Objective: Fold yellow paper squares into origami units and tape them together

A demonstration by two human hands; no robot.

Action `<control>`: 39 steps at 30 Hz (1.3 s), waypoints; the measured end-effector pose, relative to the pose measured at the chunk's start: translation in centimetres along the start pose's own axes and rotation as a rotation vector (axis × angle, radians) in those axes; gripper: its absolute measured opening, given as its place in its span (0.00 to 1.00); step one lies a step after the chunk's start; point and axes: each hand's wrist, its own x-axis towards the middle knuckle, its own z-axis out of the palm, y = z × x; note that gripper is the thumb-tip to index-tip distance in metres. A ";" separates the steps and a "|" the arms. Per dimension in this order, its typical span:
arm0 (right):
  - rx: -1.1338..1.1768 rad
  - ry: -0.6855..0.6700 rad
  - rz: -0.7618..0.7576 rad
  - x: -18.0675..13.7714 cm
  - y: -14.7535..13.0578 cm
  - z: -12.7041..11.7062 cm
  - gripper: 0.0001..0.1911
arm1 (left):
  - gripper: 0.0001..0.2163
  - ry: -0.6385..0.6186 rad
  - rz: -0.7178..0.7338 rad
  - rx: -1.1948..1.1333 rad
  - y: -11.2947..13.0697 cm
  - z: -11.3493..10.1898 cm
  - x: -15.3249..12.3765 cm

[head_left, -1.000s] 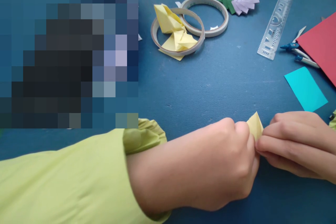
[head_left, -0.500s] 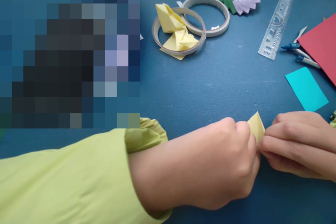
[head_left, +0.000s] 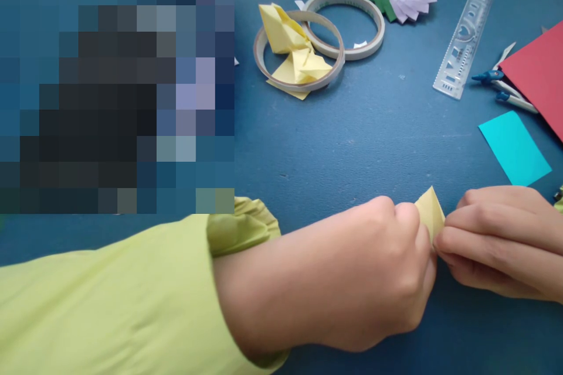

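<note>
Between my two hands is a small piece of folded yellow paper (head_left: 430, 211), its pointed tip showing upward. My left hand (head_left: 387, 275), below a lime-green sleeve, is closed on the paper's left side; its fingertips are hidden behind the knuckles. From the right, my right hand (head_left: 497, 240) pinches the paper's lower right edge with thumb and fingers pressed together. The lower part of the paper is covered by the hands. A turquoise paper rectangle (head_left: 514, 147) lies just beyond my right hand.
Two tape rolls (head_left: 376, 41) overlap on the blue table (head_left: 352, 135), with folded yellow paper pieces (head_left: 285, 32) in the nearer one. Behind stands a green and lilac paper ring (head_left: 417, 3). To the right are a clear ruler (head_left: 465, 41), scissors (head_left: 488, 77) and red paper (head_left: 539, 70).
Almost nothing differs. Both hands keep their hold on the yellow paper in the same place, and the view has shifted only very slightly.
</note>
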 end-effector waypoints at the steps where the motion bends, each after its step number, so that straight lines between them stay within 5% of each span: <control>1: -0.001 -0.003 0.001 -0.1 0.0 0.1 0.08 | 0.05 0.001 0.004 -0.003 0.0 0.0 0.0; 20: -0.047 0.014 0.020 -0.4 -0.1 0.0 0.05 | 0.04 0.000 0.009 0.003 -0.2 -0.2 0.1; 26: -0.107 0.235 -0.071 0.3 -0.4 0.0 0.03 | 0.04 -0.012 0.003 -0.006 -0.1 0.0 0.0; 35: -0.349 0.213 -0.119 -0.3 1.0 0.3 0.02 | 0.08 0.030 -0.020 -0.012 -0.2 0.1 -0.4; 39: -0.463 0.217 -0.179 -0.5 1.3 0.3 0.06 | 0.10 0.058 -0.156 0.013 -0.1 0.1 -0.9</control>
